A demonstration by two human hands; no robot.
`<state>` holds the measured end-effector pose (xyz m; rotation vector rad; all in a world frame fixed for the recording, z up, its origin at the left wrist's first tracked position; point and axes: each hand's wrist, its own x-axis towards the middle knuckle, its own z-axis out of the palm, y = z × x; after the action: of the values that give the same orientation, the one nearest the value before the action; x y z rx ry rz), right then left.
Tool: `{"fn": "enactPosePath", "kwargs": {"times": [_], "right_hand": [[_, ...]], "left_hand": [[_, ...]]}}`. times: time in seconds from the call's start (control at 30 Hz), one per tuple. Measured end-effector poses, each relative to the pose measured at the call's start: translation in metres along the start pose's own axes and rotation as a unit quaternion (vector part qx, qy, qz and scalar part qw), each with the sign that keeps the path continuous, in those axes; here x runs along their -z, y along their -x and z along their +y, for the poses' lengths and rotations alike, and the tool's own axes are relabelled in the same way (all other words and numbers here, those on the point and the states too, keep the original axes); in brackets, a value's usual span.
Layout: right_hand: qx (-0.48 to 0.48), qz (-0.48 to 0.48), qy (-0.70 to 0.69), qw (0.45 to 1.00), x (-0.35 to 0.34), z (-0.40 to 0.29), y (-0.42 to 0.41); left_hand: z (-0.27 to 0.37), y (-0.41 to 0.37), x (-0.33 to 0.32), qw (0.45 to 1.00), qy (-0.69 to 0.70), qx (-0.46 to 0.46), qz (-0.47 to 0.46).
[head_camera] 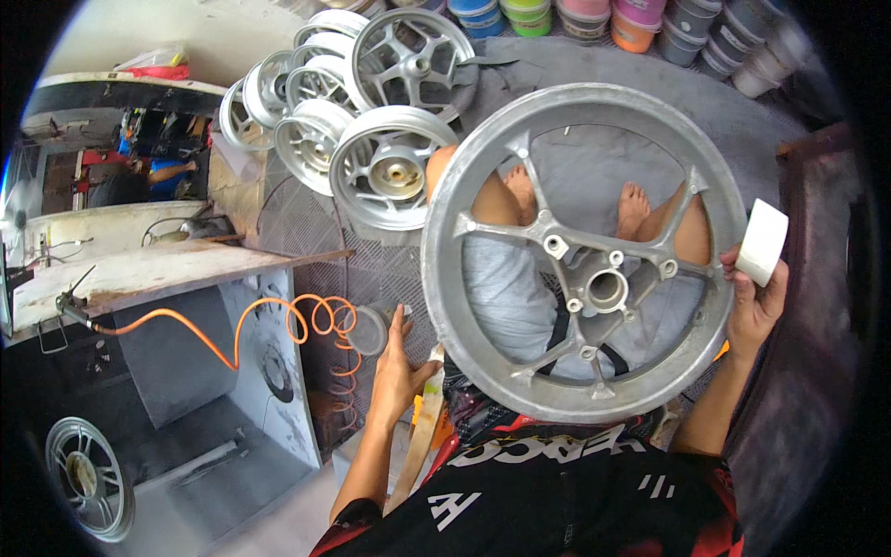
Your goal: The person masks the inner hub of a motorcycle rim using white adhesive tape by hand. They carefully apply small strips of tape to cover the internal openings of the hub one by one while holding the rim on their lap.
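Observation:
A bare grey cast metal wheel rim [445,278] rests upright or tilted over my lap, its spokes and hub facing the camera. My right hand [759,299] holds a roll of white tape [762,242] at the rim's right edge. My left hand [400,372] is beside the rim's lower left edge, fingers extended; whether the thumb touches the rim cannot be told. Just past its fingertips is a round grey-lidded container [367,330]. Below the thumb runs a long pale strip [423,435], its material unclear.
Several silver wheel rims [393,174] stand stacked at the upper left. Lidded paint tubs [633,31] line the back. A coiled orange air hose [237,348] crosses the left side near a grey booth [264,418] with another rim [87,480]. Someone's arm [177,170] shows at the far left.

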<state>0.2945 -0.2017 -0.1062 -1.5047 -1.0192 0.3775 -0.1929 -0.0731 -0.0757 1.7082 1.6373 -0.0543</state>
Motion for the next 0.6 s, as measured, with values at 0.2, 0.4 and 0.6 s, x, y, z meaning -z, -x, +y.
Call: {"fn": "enactPosePath", "kwargs": {"times": [0.2, 0.4, 0.6], "right_hand": [[0.022, 0.000, -0.012, 1.000, -0.007, -0.007, 0.001], [-0.054, 0.029, -0.149, 0.987, -0.015, -0.028, -0.010], [-0.091, -0.056, -0.150, 0.983, -0.038, -0.084, -0.004]], "left_hand": [[-0.019, -0.002, 0.010, 0.999, -0.032, -0.025, 0.033], [0.058, -0.014, 0.058, 0.877, 0.451, -0.155, 0.059], [0.136, -0.026, 0.032, 0.697, 0.615, -0.255, -0.265]]}}
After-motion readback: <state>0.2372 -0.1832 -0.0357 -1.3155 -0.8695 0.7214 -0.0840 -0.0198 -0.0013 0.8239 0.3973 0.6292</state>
